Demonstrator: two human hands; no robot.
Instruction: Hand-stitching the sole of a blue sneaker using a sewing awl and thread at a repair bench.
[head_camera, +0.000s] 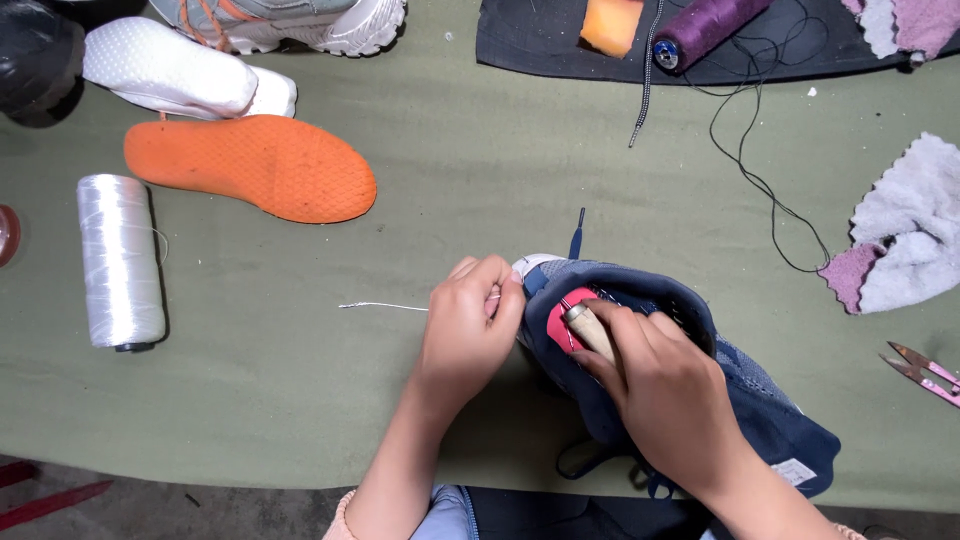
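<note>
A dark blue mesh shoe (700, 375) with a white toe lies on its side near the table's front edge. My right hand (665, 385) is shut on a wooden-handled awl (588, 330), whose tip is pushed in at the shoe's red lining. My left hand (468, 325) pinches a white thread (385, 307) at the toe; the thread's loose end trails left over the green cloth.
An orange insole (255, 165), a white insole (170, 70) and a grey sneaker (300, 22) lie far left. A white thread spool (118, 260) stands left. A purple spool (705, 28) and orange sponge (612, 22) sit on a black mat; rags (910, 235) and pink snips (925, 372) right.
</note>
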